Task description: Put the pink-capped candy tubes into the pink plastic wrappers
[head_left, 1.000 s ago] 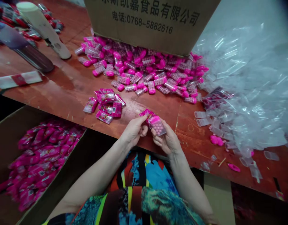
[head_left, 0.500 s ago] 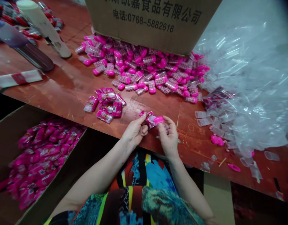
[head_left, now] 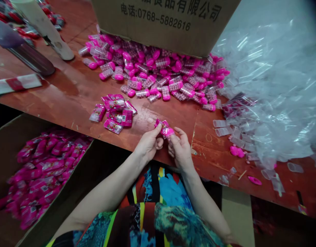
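My left hand (head_left: 150, 141) pinches a small pink printed wrapper (head_left: 161, 125) near the table's front edge. My right hand (head_left: 180, 148) has thumb and fingers closed on a little candy bottle, whose pink cap (head_left: 168, 132) meets the wrapper; its body is mostly hidden by my fingers. How far the bottle sits inside the wrapper I cannot tell. To the left lies a small group of pink wrapped packets (head_left: 117, 113). Farther back is a heap of clear candy bottles (head_left: 147, 81) with pink caps and pale pink balls inside.
A cardboard box (head_left: 158, 27) stands behind the heap. On the right are clear plastic bags (head_left: 271, 113) and loose clear tubes (head_left: 223, 131). At lower left, an open carton (head_left: 82, 157) holds many pink packets. Two bottles, one white (head_left: 48, 32) and one dark (head_left: 32, 56), are at upper left.
My right hand has moved slightly left, bringing the capped bottle up to the wrapper; less of the bottle shows. My left hand stays nearly still. The whole view has shifted a little.
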Tool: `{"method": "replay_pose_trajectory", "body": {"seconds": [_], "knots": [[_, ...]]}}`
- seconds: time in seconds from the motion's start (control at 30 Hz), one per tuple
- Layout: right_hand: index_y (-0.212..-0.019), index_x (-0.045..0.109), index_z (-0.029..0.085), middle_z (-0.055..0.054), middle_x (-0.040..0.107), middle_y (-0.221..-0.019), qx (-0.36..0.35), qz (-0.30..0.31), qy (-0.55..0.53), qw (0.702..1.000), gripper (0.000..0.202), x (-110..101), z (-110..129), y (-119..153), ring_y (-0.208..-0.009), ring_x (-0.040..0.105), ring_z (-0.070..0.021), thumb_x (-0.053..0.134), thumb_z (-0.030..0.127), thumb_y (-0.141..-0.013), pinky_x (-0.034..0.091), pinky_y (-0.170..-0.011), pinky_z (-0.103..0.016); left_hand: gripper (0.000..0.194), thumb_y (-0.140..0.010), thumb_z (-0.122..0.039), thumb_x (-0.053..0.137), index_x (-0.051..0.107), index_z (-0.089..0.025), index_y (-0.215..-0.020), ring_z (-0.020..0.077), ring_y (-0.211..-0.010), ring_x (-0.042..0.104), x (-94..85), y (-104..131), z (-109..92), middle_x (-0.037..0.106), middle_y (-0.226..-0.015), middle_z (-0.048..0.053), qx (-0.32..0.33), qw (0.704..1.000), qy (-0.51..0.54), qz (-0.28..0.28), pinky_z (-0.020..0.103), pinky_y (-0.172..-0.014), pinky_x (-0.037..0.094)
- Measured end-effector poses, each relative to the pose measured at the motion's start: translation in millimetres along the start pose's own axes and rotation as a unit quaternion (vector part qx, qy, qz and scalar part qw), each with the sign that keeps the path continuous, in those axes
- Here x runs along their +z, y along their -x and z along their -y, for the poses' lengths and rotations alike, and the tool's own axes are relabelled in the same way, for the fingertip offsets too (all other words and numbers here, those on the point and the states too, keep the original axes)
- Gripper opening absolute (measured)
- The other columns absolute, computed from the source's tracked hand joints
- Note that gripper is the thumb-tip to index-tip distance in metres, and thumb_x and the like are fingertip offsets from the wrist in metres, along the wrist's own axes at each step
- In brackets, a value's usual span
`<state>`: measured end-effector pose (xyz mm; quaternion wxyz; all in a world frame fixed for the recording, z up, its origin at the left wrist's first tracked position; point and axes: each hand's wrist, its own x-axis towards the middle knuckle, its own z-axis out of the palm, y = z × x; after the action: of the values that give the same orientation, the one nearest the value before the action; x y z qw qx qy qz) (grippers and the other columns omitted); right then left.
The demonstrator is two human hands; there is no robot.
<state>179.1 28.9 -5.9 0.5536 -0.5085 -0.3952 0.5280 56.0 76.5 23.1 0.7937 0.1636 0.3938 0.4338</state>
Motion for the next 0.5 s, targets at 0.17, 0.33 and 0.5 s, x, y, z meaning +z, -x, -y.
{"method": "replay_pose_trajectory", "body": {"seconds": [0.17,0.33,0.5], "knots": [[-0.132,0.049,0.029,0.009,0.053,-0.069,-0.007,-0.004,0.016,1.000,0.048,-1.3,-1.3,-0.5,-0.045,0.042,-0.0095,0.068,0.054,-0.096,0.035,-0.043,-0.022,0.048,-0.097,-0.050,0.071,0.061,-0.014,-0.067,0.0052,-0.035,0.037,-4.1,2.1,2.4,0.047,-0.041,-0.002,-0.003,0.998,-0.048,0.046,0.019,-0.040,0.024],[-0.143,0.051,0.028,-0.009,0.074,-0.108,-0.157,-0.035,0.290,0.943,0.055,-11.2,-6.8,2.2,-0.088,0.073,-0.0251,0.069,0.048,-0.095,0.059,-0.079,-0.040,0.036,-0.090,-0.037,0.081,0.062,-0.013,-0.071,0.0025,-0.037,0.037,-7.2,3.9,4.8,0.049,-0.048,-0.004,-0.018,0.995,-0.043,0.093,0.017,-0.041,0.023],[-0.151,0.043,0.031,-0.007,0.072,-0.109,-0.128,0.035,0.202,0.970,0.060,-12.7,-3.0,7.5,-0.078,0.069,-0.0201,0.064,0.051,-0.098,0.058,-0.071,-0.036,0.031,-0.087,-0.035,0.083,0.065,-0.013,-0.075,0.0021,-0.039,0.034,-8.0,4.7,1.2,0.047,-0.050,-0.006,-0.015,0.992,-0.015,0.126,0.017,-0.042,0.026]]}}
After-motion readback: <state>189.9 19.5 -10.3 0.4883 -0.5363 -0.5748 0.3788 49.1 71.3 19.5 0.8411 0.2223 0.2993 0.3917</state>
